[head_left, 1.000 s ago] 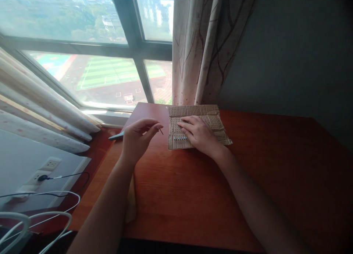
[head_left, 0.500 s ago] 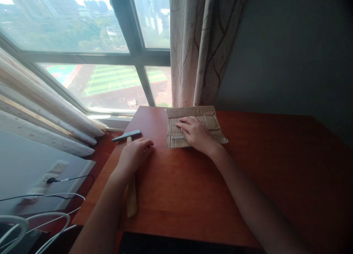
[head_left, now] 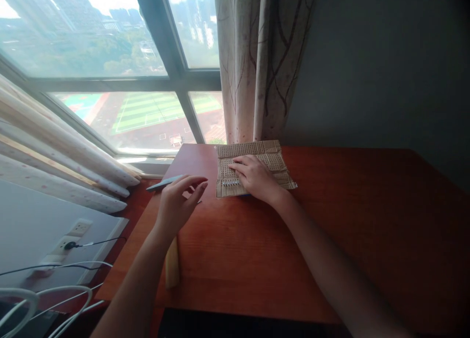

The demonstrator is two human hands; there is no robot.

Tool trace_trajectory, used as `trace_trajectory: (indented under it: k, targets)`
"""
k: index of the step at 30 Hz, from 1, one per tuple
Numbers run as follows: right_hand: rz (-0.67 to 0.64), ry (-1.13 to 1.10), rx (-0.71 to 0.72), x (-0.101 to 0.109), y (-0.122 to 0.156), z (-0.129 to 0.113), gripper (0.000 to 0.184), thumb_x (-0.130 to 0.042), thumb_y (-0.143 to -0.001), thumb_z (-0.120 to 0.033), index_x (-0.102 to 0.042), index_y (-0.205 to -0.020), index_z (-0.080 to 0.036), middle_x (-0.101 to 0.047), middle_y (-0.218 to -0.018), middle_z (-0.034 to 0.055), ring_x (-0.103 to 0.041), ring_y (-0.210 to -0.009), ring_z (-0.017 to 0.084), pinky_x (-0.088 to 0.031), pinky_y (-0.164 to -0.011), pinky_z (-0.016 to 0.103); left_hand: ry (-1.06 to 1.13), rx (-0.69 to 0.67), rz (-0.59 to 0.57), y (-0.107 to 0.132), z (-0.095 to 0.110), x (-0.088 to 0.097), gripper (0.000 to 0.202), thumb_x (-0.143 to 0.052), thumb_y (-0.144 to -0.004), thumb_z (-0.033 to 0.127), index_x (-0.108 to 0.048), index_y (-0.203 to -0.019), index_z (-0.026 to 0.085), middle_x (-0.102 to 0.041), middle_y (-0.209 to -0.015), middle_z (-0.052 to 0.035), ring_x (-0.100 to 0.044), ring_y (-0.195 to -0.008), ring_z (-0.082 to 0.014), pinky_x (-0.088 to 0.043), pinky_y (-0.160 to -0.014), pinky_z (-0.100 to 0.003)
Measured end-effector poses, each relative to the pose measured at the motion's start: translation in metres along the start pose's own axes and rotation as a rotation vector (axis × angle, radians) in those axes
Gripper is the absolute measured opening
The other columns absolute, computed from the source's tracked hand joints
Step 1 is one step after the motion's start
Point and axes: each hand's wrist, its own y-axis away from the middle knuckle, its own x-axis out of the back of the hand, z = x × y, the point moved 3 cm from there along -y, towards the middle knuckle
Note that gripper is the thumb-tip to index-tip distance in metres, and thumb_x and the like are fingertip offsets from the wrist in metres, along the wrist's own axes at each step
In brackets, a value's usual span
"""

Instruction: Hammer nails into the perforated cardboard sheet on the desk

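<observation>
A hammer lies at the table's left, with its grey head [head_left: 164, 183] and wooden handle [head_left: 172, 263] showing; my left hand and forearm cover its middle. Above it my left hand [head_left: 178, 201] is raised, thumb and index tips drawn together; whatever is between them is too small to make out. A tiny dark object [head_left: 199, 201] shows just below those fingers. My right hand [head_left: 257, 178] rests with fingers stretched out on a tan cardboard sheet [head_left: 271, 159] full of small holes. Along the sheet's near left edge runs a row of small silvery pieces [head_left: 230, 182].
The brown wooden table [head_left: 235, 264] ends in an edge at the left. Beyond it are white cables [head_left: 79, 291] and a wall socket [head_left: 66, 245]. Curtains [head_left: 242, 64] and a window [head_left: 147, 113] stand behind. A dark surface [head_left: 238, 324] lies at the near edge.
My left hand has lifted a little from the tabletop, with its thumb and index finger now closer together. My right hand stays on the cardboard sheet. The view has shifted slightly.
</observation>
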Motion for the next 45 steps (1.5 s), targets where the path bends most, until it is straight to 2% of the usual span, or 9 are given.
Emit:
trace_trajectory:
  k: [6,12,18,23,29,33,36,40,45]
  targets:
    - [-0.001,0.008,-0.002,0.001,-0.001,0.000,0.036,-0.048,-0.100,-0.017,-0.072,-0.125,-0.024,-0.066,-0.134,0.0067,-0.053,-0.123,0.024,-0.045,-0.106,0.044,-0.053,-0.119,-0.172,-0.018,0.022,-0.028,0.013,-0.065,-0.089,0.029,-0.076,-0.091,0.021,-0.071,-0.087,-0.0031,-0.061,-0.066,-0.0121,-0.048,-0.060,-0.024]
    - [-0.004,0.026,0.001,0.001,0.000,-0.002,0.036,-0.049,-0.099,-0.017,-0.072,-0.125,-0.025,-0.066,-0.134,0.0063,-0.053,-0.123,0.025,-0.044,-0.107,0.044,-0.043,-0.164,-0.208,-0.029,0.025,-0.027,0.009,-0.066,-0.087,0.022,-0.076,-0.087,0.021,-0.071,-0.085,-0.0025,-0.061,-0.066,-0.0122,-0.048,-0.062,-0.025]
    - [-0.009,0.030,0.007,-0.001,0.000,-0.002,0.036,-0.047,-0.099,-0.018,-0.072,-0.125,-0.023,-0.066,-0.134,0.0069,-0.053,-0.123,0.025,-0.044,-0.107,0.045,0.070,-0.152,-0.070,-0.037,0.037,-0.017,0.009,-0.069,-0.089,0.026,-0.075,-0.086,0.020,-0.070,-0.082,-0.0025,-0.061,-0.069,-0.0123,-0.048,-0.064,-0.026]
    - [-0.003,0.022,0.007,-0.001,0.000,-0.001,0.036,-0.048,-0.099,-0.018,-0.072,-0.125,-0.025,-0.066,-0.134,0.0063,-0.053,-0.122,0.025,-0.045,-0.105,0.045,0.199,-0.006,0.118,-0.036,0.042,0.000,0.014,-0.068,-0.090,0.032,-0.072,-0.092,0.019,-0.073,-0.086,-0.0023,-0.068,-0.077,-0.0137,-0.054,-0.070,-0.025]
    - [0.002,0.014,0.004,-0.002,0.000,0.000,0.036,-0.048,-0.099,-0.017,-0.073,-0.124,-0.024,-0.067,-0.132,0.0065,-0.053,-0.120,0.025,-0.044,-0.105,0.044,-0.170,0.009,0.073,-0.015,0.000,0.019,0.017,-0.066,-0.089,0.036,-0.074,-0.095,0.022,-0.074,-0.081,-0.0013,-0.062,-0.064,-0.0130,-0.050,-0.066,-0.026]
    - [0.002,0.011,0.003,-0.002,-0.001,0.000,0.036,-0.048,-0.099,-0.017,-0.073,-0.124,-0.024,-0.067,-0.132,0.0066,-0.053,-0.121,0.024,-0.044,-0.105,0.042,-0.415,-0.012,-0.235,0.007,-0.042,0.013,0.025,-0.056,-0.092,0.037,-0.077,-0.093,0.023,-0.077,-0.093,-0.0056,-0.067,-0.074,-0.0183,-0.047,-0.064,-0.027]
    - [0.000,0.009,0.001,-0.002,-0.002,0.000,0.035,-0.048,-0.099,-0.017,-0.073,-0.123,-0.023,-0.067,-0.132,0.0069,-0.053,-0.120,0.024,-0.044,-0.105,0.042,-0.513,0.022,-0.377,0.021,-0.062,0.007,0.032,-0.051,-0.093,0.040,-0.079,-0.095,0.024,-0.077,-0.103,-0.0080,-0.070,-0.081,-0.0221,-0.048,-0.064,-0.028]
    - [-0.002,0.008,0.002,-0.002,-0.002,-0.001,0.035,-0.048,-0.099,-0.017,-0.073,-0.124,-0.023,-0.067,-0.132,0.0072,-0.053,-0.121,0.025,-0.043,-0.106,0.042,-0.468,-0.006,-0.428,0.029,-0.067,0.003,0.038,-0.046,-0.096,0.043,-0.078,-0.097,0.023,-0.077,-0.104,-0.0075,-0.070,-0.082,-0.0227,-0.050,-0.070,-0.030]
    - [0.001,0.007,-0.004,-0.002,-0.002,0.000,0.036,-0.048,-0.099,-0.017,-0.073,-0.124,-0.022,-0.065,-0.135,0.0080,-0.053,-0.121,0.025,-0.043,-0.105,0.042,-0.381,-0.013,-0.328,0.025,-0.056,0.009,0.032,-0.054,-0.095,0.045,-0.076,-0.099,0.022,-0.075,-0.102,-0.0060,-0.066,-0.069,-0.0165,-0.049,-0.066,-0.029]
